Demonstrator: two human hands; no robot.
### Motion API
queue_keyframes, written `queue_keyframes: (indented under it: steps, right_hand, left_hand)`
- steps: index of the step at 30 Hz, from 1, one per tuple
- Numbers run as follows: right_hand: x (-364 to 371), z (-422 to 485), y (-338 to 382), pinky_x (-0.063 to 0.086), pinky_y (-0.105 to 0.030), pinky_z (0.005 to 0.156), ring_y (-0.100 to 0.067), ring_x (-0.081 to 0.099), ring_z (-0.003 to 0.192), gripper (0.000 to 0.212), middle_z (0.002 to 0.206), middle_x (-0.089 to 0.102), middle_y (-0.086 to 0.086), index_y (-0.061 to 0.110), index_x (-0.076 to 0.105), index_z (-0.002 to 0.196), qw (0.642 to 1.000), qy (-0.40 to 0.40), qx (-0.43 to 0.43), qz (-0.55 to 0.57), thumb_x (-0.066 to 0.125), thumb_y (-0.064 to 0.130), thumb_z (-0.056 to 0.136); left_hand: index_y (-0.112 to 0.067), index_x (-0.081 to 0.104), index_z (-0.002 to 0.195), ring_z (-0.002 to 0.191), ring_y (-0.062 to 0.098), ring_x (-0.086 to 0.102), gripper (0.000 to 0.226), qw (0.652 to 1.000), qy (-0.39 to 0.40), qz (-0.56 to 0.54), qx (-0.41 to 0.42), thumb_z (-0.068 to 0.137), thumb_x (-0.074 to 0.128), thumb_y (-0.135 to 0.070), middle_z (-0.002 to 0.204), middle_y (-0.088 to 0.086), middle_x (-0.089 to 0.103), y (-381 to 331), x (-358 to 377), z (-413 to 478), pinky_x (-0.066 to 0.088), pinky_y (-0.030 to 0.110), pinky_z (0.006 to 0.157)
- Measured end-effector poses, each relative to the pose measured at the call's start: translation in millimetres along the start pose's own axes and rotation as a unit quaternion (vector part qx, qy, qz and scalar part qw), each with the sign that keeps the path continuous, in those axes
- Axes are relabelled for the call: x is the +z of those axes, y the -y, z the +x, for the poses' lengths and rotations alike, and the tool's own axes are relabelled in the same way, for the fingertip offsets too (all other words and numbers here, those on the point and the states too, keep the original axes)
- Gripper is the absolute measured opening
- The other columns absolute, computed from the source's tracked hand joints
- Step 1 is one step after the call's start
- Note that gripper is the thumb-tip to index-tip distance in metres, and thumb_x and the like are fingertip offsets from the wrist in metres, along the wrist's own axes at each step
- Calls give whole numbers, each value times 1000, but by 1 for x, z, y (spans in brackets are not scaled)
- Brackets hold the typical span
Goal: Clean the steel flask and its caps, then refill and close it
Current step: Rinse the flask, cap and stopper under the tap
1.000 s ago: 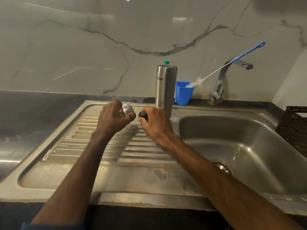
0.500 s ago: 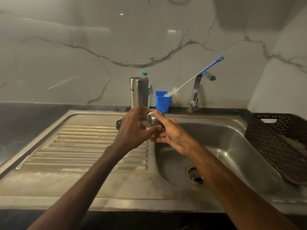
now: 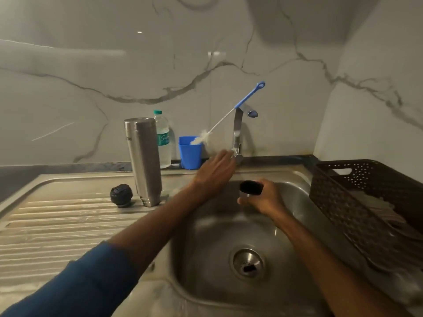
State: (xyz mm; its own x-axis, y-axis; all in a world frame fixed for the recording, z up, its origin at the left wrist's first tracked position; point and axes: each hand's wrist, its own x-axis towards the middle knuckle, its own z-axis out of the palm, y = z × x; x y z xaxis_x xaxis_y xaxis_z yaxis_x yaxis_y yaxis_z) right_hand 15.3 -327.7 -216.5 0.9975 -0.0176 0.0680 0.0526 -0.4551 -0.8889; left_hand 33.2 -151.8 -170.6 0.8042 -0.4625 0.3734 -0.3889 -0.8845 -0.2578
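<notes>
Steel flask (image 3: 144, 165) upright on the drainboard (image 3: 57, 225), at the basin's (image 3: 206, 248) left edge.
Black cap (image 3: 121, 195) beside it; right hand (image 3: 263, 199) grips outer cap (image 3: 250, 187) over the basin; left hand (image 3: 215, 173), fingers straight, touches the tap (image 3: 238, 124).

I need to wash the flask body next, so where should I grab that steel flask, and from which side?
Grip the steel flask round its mid-body, coming from the front. It stands upright on the drainboard and is a plain smooth cylinder with no handle. The plastic water bottle stands close behind it, and the black inner cap sits by its base on the left.
</notes>
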Motion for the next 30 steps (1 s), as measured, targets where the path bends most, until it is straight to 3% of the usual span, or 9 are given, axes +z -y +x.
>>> queue_keyframes:
  steps: [3,5,10,13,17,22,25,28,30]
  right_hand:
    - [5,9,-14,52,-27,80,-16,67,98,61,103,69,3,20,66,116,999,-9,-15,-44,97,19,64]
    - [7,13,-20,51,-28,82,-15,66,97,60,102,69,5,21,67,115,998,-15,-25,-50,97,20,63]
    - [10,21,-30,51,-27,81,-16,69,97,60,103,71,3,18,69,115,997,-10,-40,-68,98,23,62]
    - [15,23,-34,51,-27,81,-17,67,102,71,112,71,1,17,66,122,996,-1,-38,-83,99,28,60]
    - [15,20,-32,50,-22,72,-15,66,98,66,110,71,1,19,69,118,994,16,-42,-103,98,27,60]
    - [13,17,-29,44,-15,61,-13,65,95,60,104,70,3,19,69,114,994,30,-39,-94,98,23,62]
    - [12,14,-26,43,-14,61,-12,64,94,60,103,69,5,18,69,116,994,46,-50,-87,98,22,63]
    - [12,13,-26,45,-14,62,-12,65,91,55,95,66,8,22,68,107,994,52,-55,-85,99,21,61]
    - [10,13,-23,47,-14,61,-8,65,86,54,93,67,10,22,67,104,995,52,-56,-71,99,21,61]
  left_hand:
    - [-4,18,163,159,34,11,74,994,-36,88,59,98,55,-3,172,20,8,6,19,35,22,46,127]
    - [-4,15,163,160,33,7,71,985,-39,151,74,101,49,-5,172,20,3,10,29,53,16,46,130]
    - [-3,13,163,160,31,7,66,972,25,226,68,106,47,-8,173,17,5,9,34,74,12,43,130]
    - [1,16,162,159,33,12,65,967,14,242,73,105,49,-6,171,20,12,7,33,75,14,43,130]
    - [2,19,160,158,35,18,64,964,16,256,64,105,50,-5,169,22,18,8,35,74,17,44,129]
    - [1,19,160,156,34,23,67,969,24,243,47,105,55,-10,167,23,22,13,39,71,21,43,129]
    - [0,13,162,158,34,18,74,975,12,217,48,103,56,-8,170,23,13,16,40,66,19,43,129]
    - [1,14,162,158,34,19,72,991,-39,131,13,100,52,1,171,22,13,17,38,45,22,44,128]
    - [1,24,161,156,35,24,72,996,-66,25,-51,95,52,7,169,21,20,14,36,23,26,46,127]
